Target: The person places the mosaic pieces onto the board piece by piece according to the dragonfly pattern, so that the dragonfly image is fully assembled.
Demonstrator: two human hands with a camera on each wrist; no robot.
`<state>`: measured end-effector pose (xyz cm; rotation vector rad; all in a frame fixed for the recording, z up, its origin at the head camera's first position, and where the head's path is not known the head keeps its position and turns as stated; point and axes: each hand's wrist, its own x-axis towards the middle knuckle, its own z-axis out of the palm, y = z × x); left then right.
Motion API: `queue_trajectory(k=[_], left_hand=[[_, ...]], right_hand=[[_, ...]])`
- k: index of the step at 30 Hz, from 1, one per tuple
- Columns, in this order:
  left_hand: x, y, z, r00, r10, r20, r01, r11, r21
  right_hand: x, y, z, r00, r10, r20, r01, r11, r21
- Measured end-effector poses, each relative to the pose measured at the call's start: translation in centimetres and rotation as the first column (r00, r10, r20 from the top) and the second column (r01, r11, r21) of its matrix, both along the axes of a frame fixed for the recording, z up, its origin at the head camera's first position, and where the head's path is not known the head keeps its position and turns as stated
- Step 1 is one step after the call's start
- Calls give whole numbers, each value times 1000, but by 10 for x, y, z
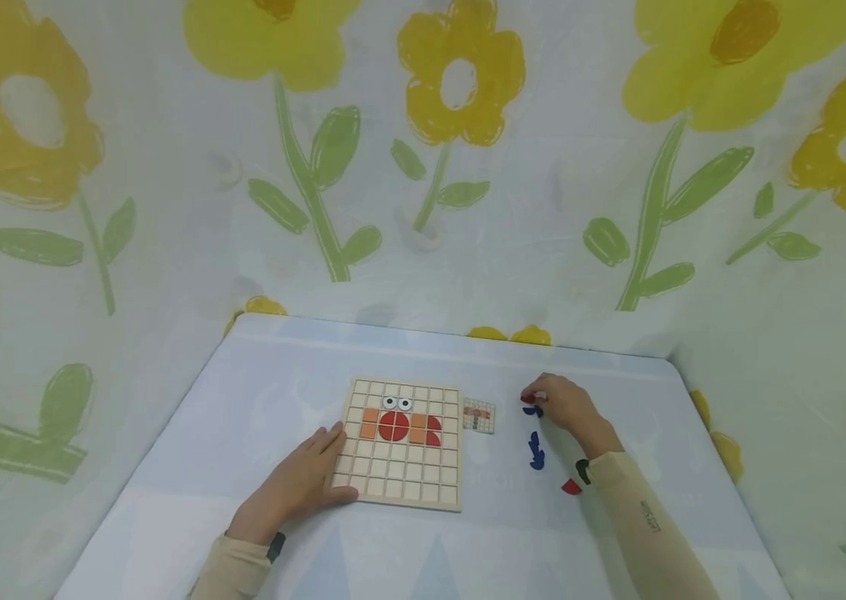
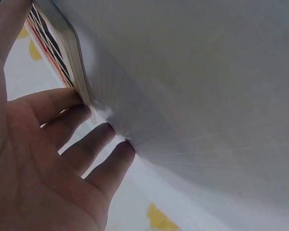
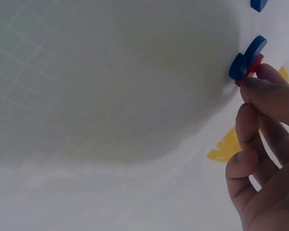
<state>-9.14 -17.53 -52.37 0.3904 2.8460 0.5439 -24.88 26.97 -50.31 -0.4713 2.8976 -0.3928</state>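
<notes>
A square wooden grid board (image 1: 404,471) lies on the table. In its upper half are two eye tiles (image 1: 397,403), orange tiles (image 1: 368,423) and red quarter-round tiles (image 1: 393,427). My left hand (image 1: 304,477) rests along the board's left edge with fingers extended; the left wrist view has the fingertips at the board's side (image 2: 72,57). Right of the board, my right hand (image 1: 567,404) pinches a red tile (image 3: 256,63) between thumb and finger. Blue curved tiles (image 3: 238,67) lie right against that red tile.
A small pattern card (image 1: 479,416) lies against the board's right side. More blue tiles (image 1: 537,452) form a short row nearer the body, and a loose red quarter-round tile (image 1: 571,487) is by the right wrist. Flower-printed cloth (image 1: 528,250) hangs around the table.
</notes>
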Motion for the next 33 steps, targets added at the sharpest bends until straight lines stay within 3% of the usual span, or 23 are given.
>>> queue_trajectory(k=[13,22,29,33], left_hand=[[-2,1,-4,1000,15,1,-15,1000,-2],[0,1,-3,1000,13,3,-13,1000,2],[1,3,-1,1000,12,9,-12,1000,8],[1,2,-1,1000,5,1,-5,1000,-2]], right_hand=[[-3,-8,1,999,-43,28,41,998,56],[-3,-20,-2,986,-133,99,132,991,16],[-3,-19,-3,996,-81,21,81,997,15],[-2,-17,-2,998,-37,49,38,999,-19]])
